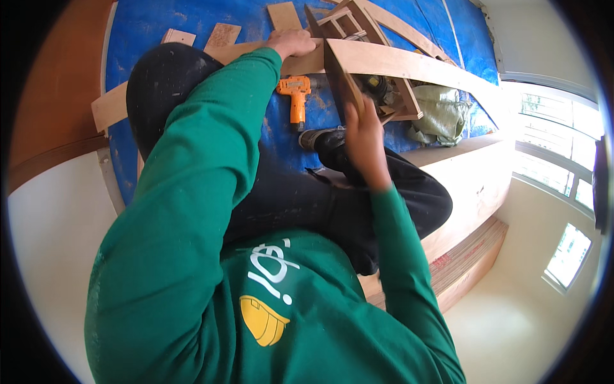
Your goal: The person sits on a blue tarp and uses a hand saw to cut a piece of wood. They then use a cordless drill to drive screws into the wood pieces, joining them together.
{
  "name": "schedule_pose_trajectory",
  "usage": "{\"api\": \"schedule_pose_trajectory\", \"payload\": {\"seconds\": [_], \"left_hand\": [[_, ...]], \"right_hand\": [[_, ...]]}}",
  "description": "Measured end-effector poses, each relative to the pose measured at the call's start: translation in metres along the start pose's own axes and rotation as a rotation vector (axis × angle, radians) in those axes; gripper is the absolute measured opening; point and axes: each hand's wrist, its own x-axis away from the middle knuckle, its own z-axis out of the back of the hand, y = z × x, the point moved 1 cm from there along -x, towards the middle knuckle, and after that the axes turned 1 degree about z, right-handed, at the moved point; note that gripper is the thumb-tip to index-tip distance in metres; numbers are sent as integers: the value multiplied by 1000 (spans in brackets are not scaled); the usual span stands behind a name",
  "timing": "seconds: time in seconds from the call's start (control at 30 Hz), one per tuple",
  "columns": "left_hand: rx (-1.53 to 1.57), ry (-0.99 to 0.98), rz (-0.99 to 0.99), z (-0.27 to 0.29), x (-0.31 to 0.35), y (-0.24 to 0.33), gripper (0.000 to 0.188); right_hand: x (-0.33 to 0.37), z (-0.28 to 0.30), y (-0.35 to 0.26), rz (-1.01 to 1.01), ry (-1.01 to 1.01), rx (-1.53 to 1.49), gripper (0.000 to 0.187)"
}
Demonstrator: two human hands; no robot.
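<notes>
A long pale wooden plank (409,62) runs across in front of me, beyond my bent legs. My left hand (291,43) is closed on it near the middle, with the fingers bent over its edge. My right hand (366,137) is closed around the handle end of a handsaw (340,75). The saw's blade crosses the plank just right of my left hand, and its tip reaches past the far edge. How deep the blade sits in the wood I cannot tell. The saw's handle is mostly hidden by my fingers.
An orange cordless drill (296,97) lies on the blue floor sheet (249,18). An open wooden tool box (404,99) and a greenish sack (441,115) are to the right. Several wood offcuts (222,37) lie beyond the plank. Stacked boards (470,256) stand at my right.
</notes>
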Motion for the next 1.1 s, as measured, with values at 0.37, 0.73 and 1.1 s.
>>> {"api": "schedule_pose_trajectory", "payload": {"seconds": [0.37,0.73,1.1], "left_hand": [[36,-11,27,10,23,4,59],[44,30,21,16,25,6,58],[73,-15,64,9,27,7,61]], "right_hand": [[127,131,-86,-389,-120,-90,40],[-59,-34,18,-33,11,14,37],[89,111,-83,-490,-110,31,38]]}}
